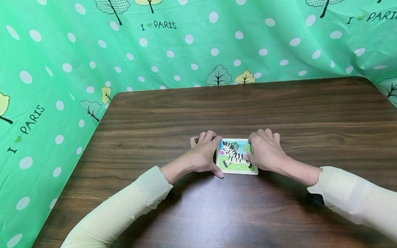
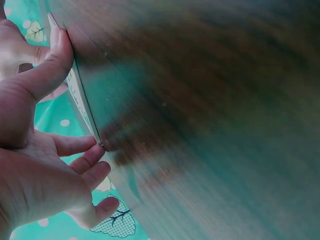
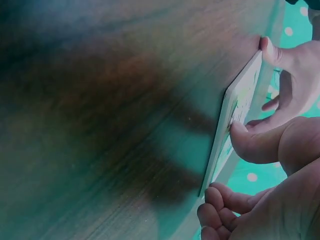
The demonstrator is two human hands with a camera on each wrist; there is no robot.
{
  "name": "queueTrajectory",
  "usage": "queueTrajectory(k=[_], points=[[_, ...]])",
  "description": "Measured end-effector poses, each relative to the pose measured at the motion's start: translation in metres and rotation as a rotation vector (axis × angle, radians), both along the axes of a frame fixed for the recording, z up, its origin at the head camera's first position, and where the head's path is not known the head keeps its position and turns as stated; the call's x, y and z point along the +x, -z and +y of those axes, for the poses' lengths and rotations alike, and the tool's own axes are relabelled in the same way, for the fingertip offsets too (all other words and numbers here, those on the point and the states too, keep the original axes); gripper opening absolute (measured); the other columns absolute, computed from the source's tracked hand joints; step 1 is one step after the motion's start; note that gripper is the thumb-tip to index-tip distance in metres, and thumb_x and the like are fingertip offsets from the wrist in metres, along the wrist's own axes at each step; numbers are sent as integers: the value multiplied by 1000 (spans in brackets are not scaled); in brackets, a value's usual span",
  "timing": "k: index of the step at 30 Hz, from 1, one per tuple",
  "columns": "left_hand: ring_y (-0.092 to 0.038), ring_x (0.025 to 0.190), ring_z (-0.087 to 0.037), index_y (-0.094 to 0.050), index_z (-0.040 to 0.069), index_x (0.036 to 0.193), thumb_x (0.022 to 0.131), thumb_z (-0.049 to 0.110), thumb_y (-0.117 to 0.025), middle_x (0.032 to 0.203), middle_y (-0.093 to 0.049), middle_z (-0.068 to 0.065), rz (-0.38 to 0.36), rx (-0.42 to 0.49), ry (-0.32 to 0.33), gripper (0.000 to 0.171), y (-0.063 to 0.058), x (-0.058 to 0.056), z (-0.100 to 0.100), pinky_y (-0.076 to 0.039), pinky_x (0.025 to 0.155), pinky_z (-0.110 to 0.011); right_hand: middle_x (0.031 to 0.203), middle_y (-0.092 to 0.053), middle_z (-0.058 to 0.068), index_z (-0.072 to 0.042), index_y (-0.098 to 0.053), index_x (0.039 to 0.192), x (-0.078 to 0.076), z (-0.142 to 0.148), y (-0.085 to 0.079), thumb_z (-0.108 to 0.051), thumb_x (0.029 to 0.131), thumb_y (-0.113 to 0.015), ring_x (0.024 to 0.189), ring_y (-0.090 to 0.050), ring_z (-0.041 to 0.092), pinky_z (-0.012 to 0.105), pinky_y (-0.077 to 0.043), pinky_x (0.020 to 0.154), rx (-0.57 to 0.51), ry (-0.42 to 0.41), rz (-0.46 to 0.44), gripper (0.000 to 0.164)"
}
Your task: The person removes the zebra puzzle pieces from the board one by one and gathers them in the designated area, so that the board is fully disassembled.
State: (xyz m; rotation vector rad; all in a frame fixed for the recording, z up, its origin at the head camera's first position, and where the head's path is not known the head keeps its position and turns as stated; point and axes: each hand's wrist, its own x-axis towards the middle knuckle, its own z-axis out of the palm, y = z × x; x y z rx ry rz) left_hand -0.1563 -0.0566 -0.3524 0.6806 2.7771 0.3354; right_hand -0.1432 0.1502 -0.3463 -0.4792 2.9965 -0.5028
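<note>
A small zebra puzzle (image 1: 231,166) in a pale frame lies flat on the table, picture side up, between both hands. My left hand (image 1: 204,155) holds its left side, thumb at the near edge and index finger at the far corner. On the right side, my right hand (image 1: 266,151) grips it, the thumb lying on the picture by the zebra's rear and the index fingertip at the far corner. The right wrist view shows the board (image 3: 242,86) at a slant, with that thumb on its surface. The other right fingers are curled beside it.
The brown wood-grain table (image 1: 172,115) is reflective and has rounded far corners. Behind it and along the left hangs a green dotted curtain (image 1: 194,51) with printed trees. A dark round object (image 1: 315,200) sits under the right cuff.
</note>
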Motion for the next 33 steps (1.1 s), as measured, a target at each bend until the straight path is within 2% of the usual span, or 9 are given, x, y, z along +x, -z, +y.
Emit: queueTrajectory(k=[3,11,22,30,33], points=[[-30,124,-22,-45,16,137,50,50,-90,136,-36,-3,-2,-6,1,104,0,0,0,-20,104,-49,96,-56,20,11,-60,105,-4,2,0,-22,71,-83,88,-42,36,50,-28,78,-14,12,-31,53],[-30,124,-22,-45,15,137,51,50,-90,136,-36,-3,-10,-13,1,104,-3,0,1,-20,105,-49,100,-54,21,9,-55,106,-9,5,1,-18,71,-83,95,-40,39,48,-28,80,-101,37,-111,53],[-31,123,-21,-48,16,131,47,49,-90,132,-38,-2,1,-4,-4,99,-1,0,1,-21,104,-49,98,-55,20,8,-52,105,-11,6,3,-15,71,-83,92,-41,36,48,-29,81,-149,19,-125,51],[-31,122,-20,-48,16,131,47,50,-90,132,-38,-1,1,-12,-4,100,0,0,1,-21,105,-48,93,-52,14,4,-51,110,-11,8,4,-14,71,-82,88,-40,32,42,-26,77,-200,-17,-140,52],[-31,122,-20,-47,16,132,48,50,-90,132,-38,-1,-2,-11,-3,100,0,0,1,-20,105,-48,91,-51,12,1,-51,107,-12,10,5,-14,71,-82,87,-39,30,40,-25,75,-227,-22,-139,49]])
